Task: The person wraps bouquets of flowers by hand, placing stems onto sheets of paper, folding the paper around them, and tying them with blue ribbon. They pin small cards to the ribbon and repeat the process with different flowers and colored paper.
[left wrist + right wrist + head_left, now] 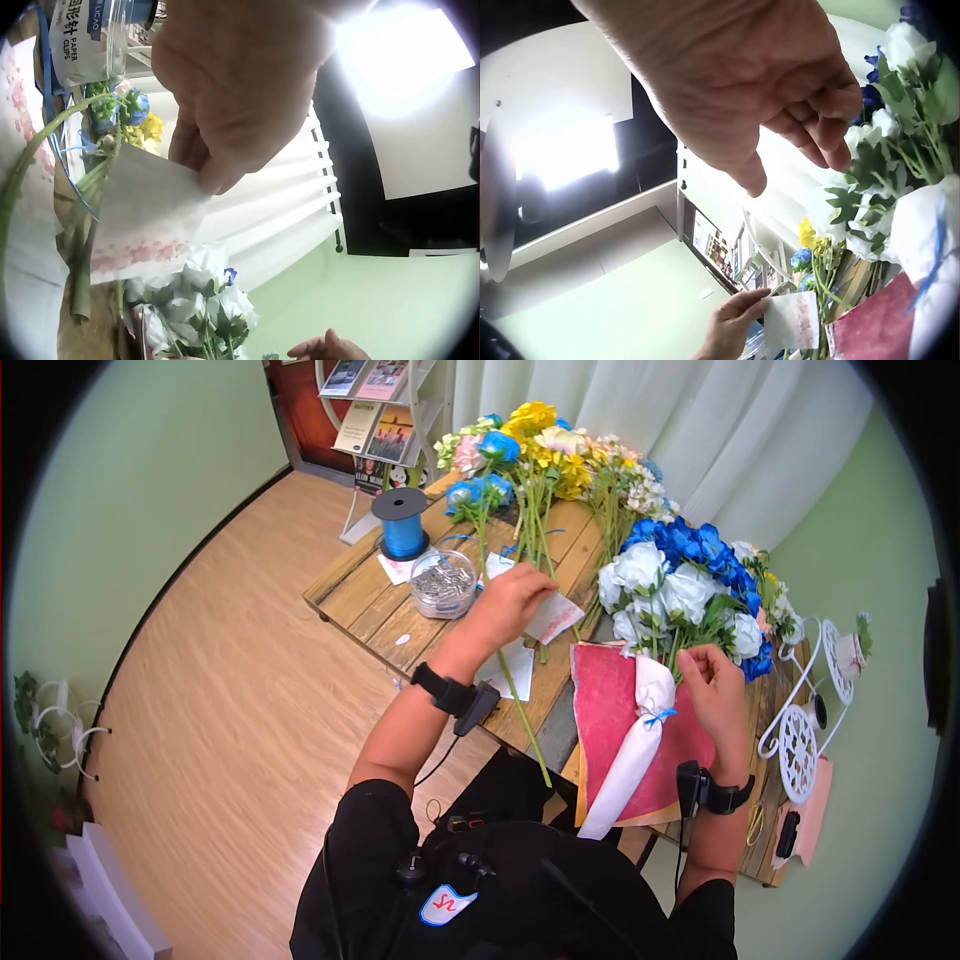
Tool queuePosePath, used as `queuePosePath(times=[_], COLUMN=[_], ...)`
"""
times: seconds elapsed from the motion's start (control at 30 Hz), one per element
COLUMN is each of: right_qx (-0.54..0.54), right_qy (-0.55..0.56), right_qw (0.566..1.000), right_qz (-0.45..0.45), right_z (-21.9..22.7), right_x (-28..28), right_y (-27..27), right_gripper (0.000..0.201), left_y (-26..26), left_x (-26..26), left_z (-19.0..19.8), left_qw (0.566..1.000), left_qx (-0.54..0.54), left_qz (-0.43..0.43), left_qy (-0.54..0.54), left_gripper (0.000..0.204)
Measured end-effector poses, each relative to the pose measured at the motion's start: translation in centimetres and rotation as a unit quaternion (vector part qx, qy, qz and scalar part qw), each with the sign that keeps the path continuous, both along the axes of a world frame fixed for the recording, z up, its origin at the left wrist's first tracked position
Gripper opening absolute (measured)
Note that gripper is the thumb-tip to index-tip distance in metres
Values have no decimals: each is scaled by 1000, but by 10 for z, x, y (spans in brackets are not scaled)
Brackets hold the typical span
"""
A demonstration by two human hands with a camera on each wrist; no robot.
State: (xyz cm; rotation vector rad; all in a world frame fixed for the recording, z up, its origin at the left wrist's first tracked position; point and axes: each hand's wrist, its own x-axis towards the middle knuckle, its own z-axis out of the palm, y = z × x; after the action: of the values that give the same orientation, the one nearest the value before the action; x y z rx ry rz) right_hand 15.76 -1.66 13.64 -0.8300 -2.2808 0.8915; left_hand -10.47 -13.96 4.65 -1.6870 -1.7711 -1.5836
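Note:
My left hand (510, 605) pinches a small white card (556, 620) with a pink flower print along one edge, held above the wooden table. In the left wrist view the card (146, 217) hangs from thumb and fingers. My right hand (718, 695) holds nothing, its fingers loosely bent beside a bouquet of white roses (690, 592) and blue flowers (700, 545). White paper (625, 765) wraps the bouquet's stems, tied with a blue ribbon (657, 717). Beneath it lies a dark pink wrapping sheet (605, 695).
Left of the cards stand a tub of paper clips (443, 588) and a spool of blue ribbon (403, 532). Loose yellow flowers (530, 425) and long stems lie at the back. Another printed card (515, 668) is near the front edge. A white metal stand (798, 750) is at right.

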Motion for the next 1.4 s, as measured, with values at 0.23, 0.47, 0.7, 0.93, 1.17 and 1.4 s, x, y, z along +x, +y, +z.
queuePosePath(times=[0.23, 0.47, 0.7, 0.93, 1.17, 1.4], right_qx=[53, 144, 119, 248, 183, 127], right_qy=[35, 19, -73, -234, -212, -194], right_qw=[994, 951, 903, 850, 887, 905], right_qz=[92, 274, 407, 401, 367, 358], right_z=[16, -8, -65, -60, -64, -51], right_x=[-76, -186, -284, -299, -295, -279], right_y=[-16, -21, -41, -61, -60, -61], right_gripper=[19, 12, 12, 20, 17, 16], left_y=[-22, -69, -105, -114, -103, -98], left_x=[11, -10, -47, -61, -59, -54], left_z=[8, -5, -11, -11, -17, -13], left_qw=[991, 952, 873, 847, 845, 853], left_qx=[44, 90, 168, 259, 257, 254], left_qz=[79, 203, 232, 174, 125, 131], left_qy=[-100, -209, -396, -431, -453, -438], left_gripper=[6, 5, 9, 11, 11, 14])
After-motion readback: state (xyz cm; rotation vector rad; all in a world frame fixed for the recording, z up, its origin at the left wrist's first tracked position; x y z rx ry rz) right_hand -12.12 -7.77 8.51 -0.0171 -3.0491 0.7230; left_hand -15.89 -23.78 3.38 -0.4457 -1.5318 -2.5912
